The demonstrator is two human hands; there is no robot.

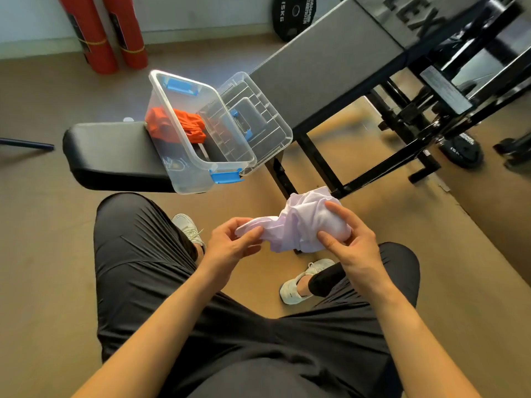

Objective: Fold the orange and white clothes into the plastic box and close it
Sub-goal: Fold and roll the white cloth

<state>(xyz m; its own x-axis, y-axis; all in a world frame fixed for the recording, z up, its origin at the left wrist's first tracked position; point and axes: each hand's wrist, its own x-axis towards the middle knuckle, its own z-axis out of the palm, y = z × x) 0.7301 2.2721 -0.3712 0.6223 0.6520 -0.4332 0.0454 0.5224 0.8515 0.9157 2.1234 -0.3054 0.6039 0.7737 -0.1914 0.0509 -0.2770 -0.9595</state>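
A crumpled white garment (298, 225) hangs in the air above my knees, held by both hands. My left hand (230, 245) pinches its left edge, and my right hand (350, 239) grips the bunched right side. Ahead, a clear plastic box (184, 145) with blue latches stands open on the black bench seat (115, 150). The orange garment (178, 124) lies inside it at the far end. The clear lid (258, 116) rests tilted against the box's right side.
A long grey bench pad (330, 67) on a black frame runs to the upper right. Two red rolls (103, 33) lean at the wall, beside a 15 kg weight plate (293, 15). My legs and white shoes (298, 282) are below on the brown floor.
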